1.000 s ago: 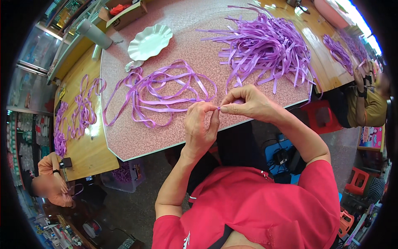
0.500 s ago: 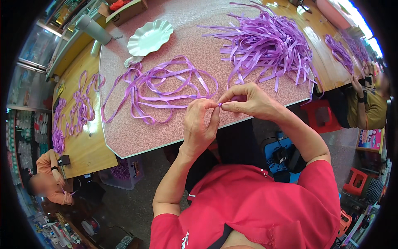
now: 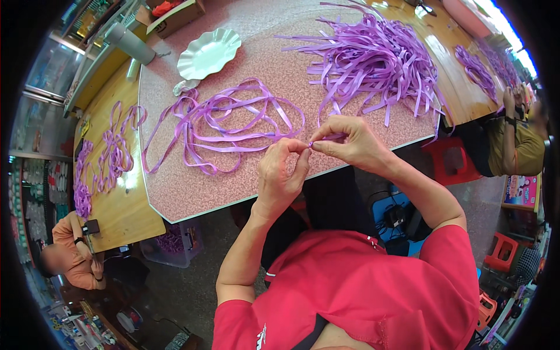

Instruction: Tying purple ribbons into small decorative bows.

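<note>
Head view, far left: someone in an orange top [image 3: 73, 265] is beside a yellowish wooden bench [image 3: 143, 219], both hands close together; whatever is between them is too small for me to make out.
Wooden bench: looped purple ribbons [image 3: 116, 156] lie on it in loose heaps, with a grey cylindrical container [image 3: 129, 44] beyond them.
Near its corner: a clear plastic bin [image 3: 185, 255] sits low down with purple material inside.
Pink speckled bench: the pale-edged top [image 3: 192, 204] bears a white dish with a scalloped rim [image 3: 209, 53] and, nearer, a wide loose coil of shiny purple ribbon [image 3: 236, 148].
Left hand: the left hand [image 3: 276, 175] has thumb and forefinger pressed together, pinching a narrow purple ribbon [image 3: 311, 144] just right of the coil.
Pinched ribbon: it is held between both sets of fingertips, by the near edge of the pink bench; I cannot tell whether it joins the coil.
Right hand: the right hand [image 3: 357, 141] pinches the same ribbon, thumb against forefinger, the two hands nearly meeting.
Beyond the right hand: a thick, tangled pile of purple ribbons [image 3: 382, 64].
Far right: a red plastic stool [image 3: 454, 163], then someone in an olive-yellow top [image 3: 516, 151].
</note>
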The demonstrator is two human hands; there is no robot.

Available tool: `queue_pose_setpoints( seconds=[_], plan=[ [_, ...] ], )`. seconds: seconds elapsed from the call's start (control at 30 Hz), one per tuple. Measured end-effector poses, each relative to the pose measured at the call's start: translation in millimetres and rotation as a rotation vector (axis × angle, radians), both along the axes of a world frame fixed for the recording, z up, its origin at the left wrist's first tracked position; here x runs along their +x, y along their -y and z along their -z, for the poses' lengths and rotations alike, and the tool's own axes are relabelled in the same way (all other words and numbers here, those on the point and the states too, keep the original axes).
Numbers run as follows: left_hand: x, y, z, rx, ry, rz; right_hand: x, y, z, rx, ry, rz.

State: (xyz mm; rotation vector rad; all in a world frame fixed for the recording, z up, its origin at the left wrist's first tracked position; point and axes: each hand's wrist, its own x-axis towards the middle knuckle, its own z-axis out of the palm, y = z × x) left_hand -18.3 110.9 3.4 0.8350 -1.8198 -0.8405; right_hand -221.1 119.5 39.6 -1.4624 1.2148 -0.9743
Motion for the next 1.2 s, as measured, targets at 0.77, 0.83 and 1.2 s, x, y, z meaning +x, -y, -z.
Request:
queue_pose_setpoints(
  seconds=[0.77, 0.83, 1.2],
  plan=[
    [0, -6, -2, -0.127, 0.090, -0.069, 10, -14, -1, 0.022, -0.041, 0.005],
    [1, -5, -2, -0.154, 0.107, -0.074, 9, -15, -7, 0.063, -0.015, 0.003],
    [-1, -3, 0, -0.098, -0.001, -0.059, 8, -14, -4, 0.119, 0.031, 0.051]
  ],
)
